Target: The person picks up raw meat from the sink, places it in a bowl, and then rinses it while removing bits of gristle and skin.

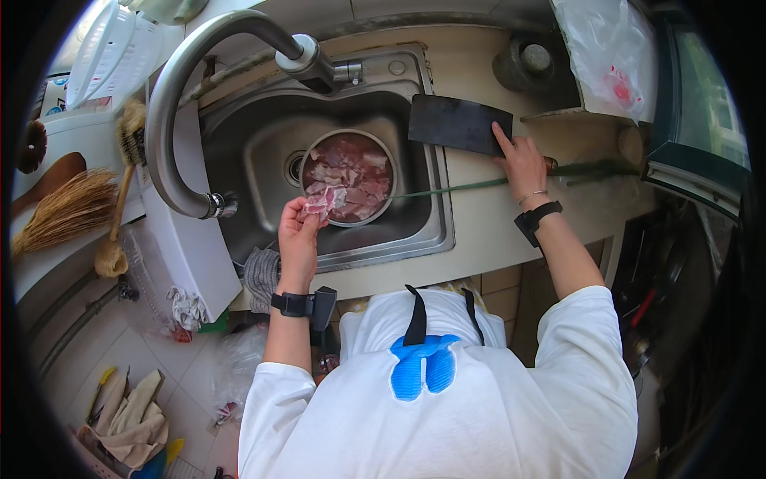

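Observation:
Between the thumb and fingers of my left hand point(300, 230) is a piece of raw meat point(324, 202). It is raised at the near edge of a round bowl point(393, 160) standing in the stainless steel sink point(263, 161). Several meat pieces point(350, 173) lie in reddish liquid inside that bowl. My right hand point(525, 167) grips a cleaver point(458, 123) by its handle, index finger stretched onto the dark blade. The blade reaches over the sink's right rim. Under my right wrist area runs a long thin green strand point(473, 187), one end at the bowl.
A curved faucet point(170, 120) arches over the sink's left side. At the counter's back right stands a mortar with a pestle point(534, 58). A straw brush point(72, 206) and a wooden-handled brush point(122, 197) lie left. A grey cloth point(262, 280) hangs at the front edge.

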Demonstrator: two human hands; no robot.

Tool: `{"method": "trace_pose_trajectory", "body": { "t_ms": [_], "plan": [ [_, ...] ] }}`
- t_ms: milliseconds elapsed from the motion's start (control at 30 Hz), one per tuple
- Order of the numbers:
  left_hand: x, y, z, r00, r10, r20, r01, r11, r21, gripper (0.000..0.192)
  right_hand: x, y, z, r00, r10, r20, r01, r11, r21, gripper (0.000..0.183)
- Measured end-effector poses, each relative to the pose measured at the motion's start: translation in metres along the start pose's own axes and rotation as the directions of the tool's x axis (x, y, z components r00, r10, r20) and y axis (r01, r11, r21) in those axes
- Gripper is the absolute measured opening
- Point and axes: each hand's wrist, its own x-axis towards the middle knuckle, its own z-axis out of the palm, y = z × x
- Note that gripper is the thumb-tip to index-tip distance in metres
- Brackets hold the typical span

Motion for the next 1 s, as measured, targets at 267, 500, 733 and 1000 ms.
{"method": "trace_pose_trajectory", "body": {
  "t_ms": [267,500,733,1000],
  "plan": [
    [-0.003,0.003,0.011,0.995,0.016,0.103,-0.024,0.996,0.083,0.021,-0.007,0.009,0.016,0.996,0.055,0.072,-0.067,0.981,0.18,0.078],
    [-0.01,0.007,0.014,0.977,0.011,0.213,-0.06,0.973,0.223,0.019,0.022,-0.124,-0.057,0.978,-0.206,0.026,0.136,0.733,0.667,0.067],
    [-0.014,0.009,0.018,0.967,0.058,0.247,-0.114,0.969,0.218,0.018,0.038,-0.22,-0.058,0.913,-0.404,0.053,0.208,0.575,0.791,0.046],
    [-0.026,0.002,-0.004,1.0,-0.008,0.007,0.007,0.987,0.159,0.018,0.032,-0.241,-0.052,0.879,-0.473,0.06,0.305,0.654,0.692,0.013]
  ]
}}
